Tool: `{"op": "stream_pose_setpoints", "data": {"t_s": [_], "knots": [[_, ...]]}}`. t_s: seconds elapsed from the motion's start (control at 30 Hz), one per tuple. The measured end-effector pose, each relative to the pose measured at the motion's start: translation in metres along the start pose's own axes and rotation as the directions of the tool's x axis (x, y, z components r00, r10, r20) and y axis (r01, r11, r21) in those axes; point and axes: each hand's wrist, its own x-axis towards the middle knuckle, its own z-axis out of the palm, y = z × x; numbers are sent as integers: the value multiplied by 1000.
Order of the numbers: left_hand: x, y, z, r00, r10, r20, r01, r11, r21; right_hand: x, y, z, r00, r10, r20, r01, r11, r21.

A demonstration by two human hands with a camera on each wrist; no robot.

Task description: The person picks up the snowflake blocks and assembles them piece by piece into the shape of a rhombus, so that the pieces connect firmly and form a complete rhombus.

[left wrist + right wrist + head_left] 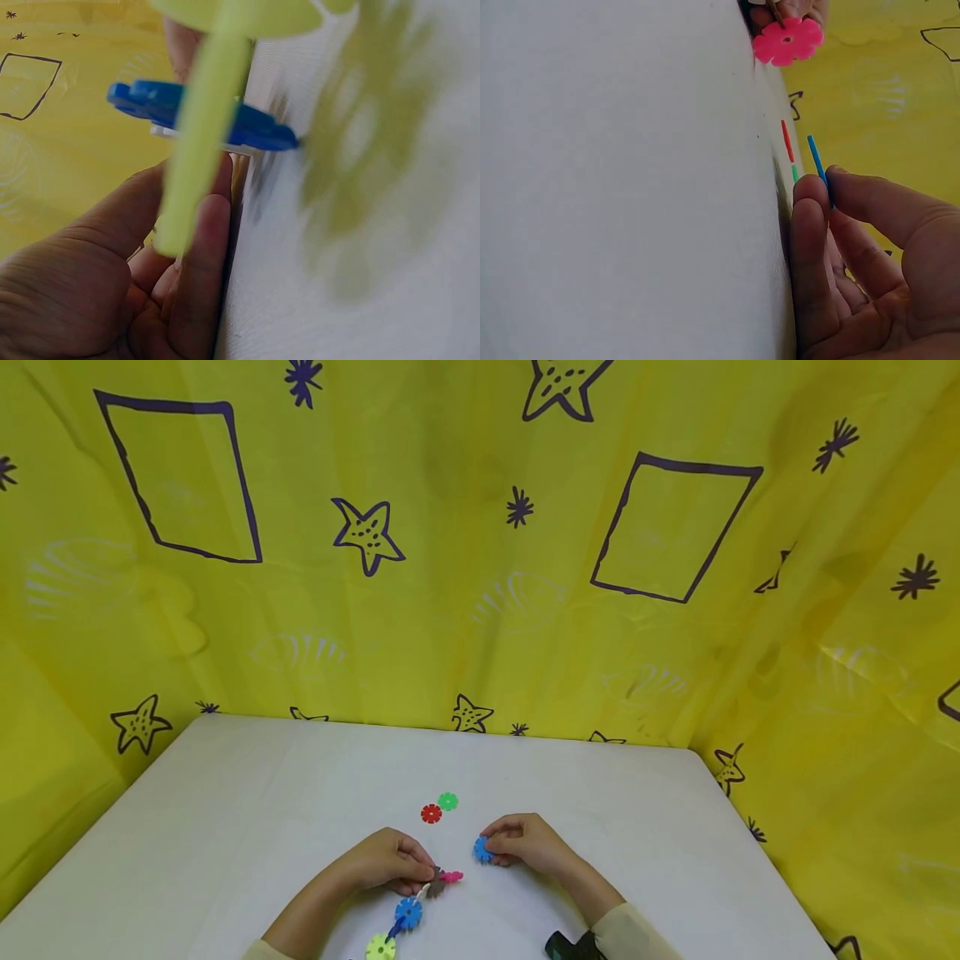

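Observation:
My left hand (385, 860) pinches a chain of slotted flower-shaped plastic discs by its grey-brown disc (436, 885). A pink disc (452, 877) sticks out at the chain's right end. Toward the front hang a white disc (422, 892), a blue disc (408, 913), a dark blue disc (394, 930) and a pale yellow disc (381, 947). Between thumb and fingertips, my right hand (531, 845) holds a single blue disc (816, 159), apart from the chain. In the left wrist view, yellow discs (199, 142) partly hide the left fingers.
A red disc (431, 814) and a green disc (447, 802) lie side by side on the white tabletop (315, 785), beyond the hands. Near the right sleeve is a dark object (572, 947). Yellow patterned cloth (450, 610) surrounds the table's back and sides.

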Motion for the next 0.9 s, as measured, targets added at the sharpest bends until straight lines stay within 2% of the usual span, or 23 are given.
{"op": "stream_pose_setpoints", "data": {"t_s": [0.2, 0.4, 0.67, 0.9], "knots": [[0, 0, 0, 1000, 8, 3, -8, 1000, -7, -9, 3, 6, 999, 27, 34, -30, 995, 92], [1, 1, -1, 1000, 0, 1, 0, 1000, 11, -17, 3, 13, 997, 15, 73, -27, 986, 165], [0, 0, 1, 1000, -6, 8, 6, 1000, 26, -23, 3, 24, 996, 40, 78, -52, 985, 162], [1, -1, 1, 1000, -12, 0, 12, 1000, 21, -23, 2, 28, 997, 34, 64, -45, 983, 180]]}}
